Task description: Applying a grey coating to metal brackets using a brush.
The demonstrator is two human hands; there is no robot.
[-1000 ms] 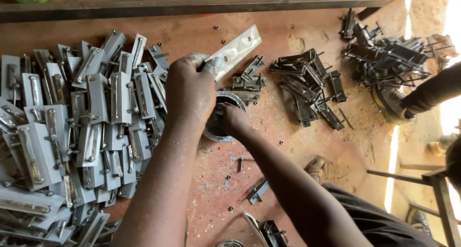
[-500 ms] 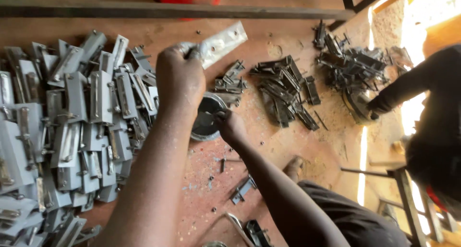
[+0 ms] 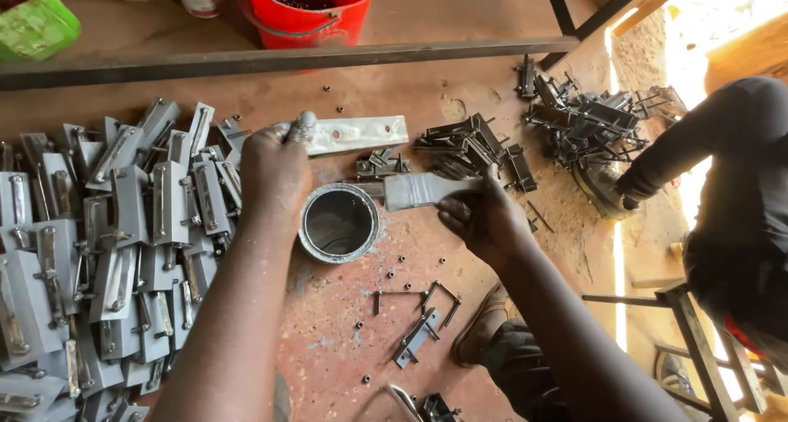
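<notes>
Fingers of the left hand (image 3: 275,172) pinch a flat metal plate (image 3: 357,134) lying sideways above the open tin (image 3: 338,222). Right hand (image 3: 480,217) grips a paintbrush (image 3: 419,190), bristles pointing left, beside the tin.

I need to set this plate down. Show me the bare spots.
Bare board lies below the tin, left of the loose clips, and along the top between the rail and the plate. The grey pile crowds the left.
</notes>
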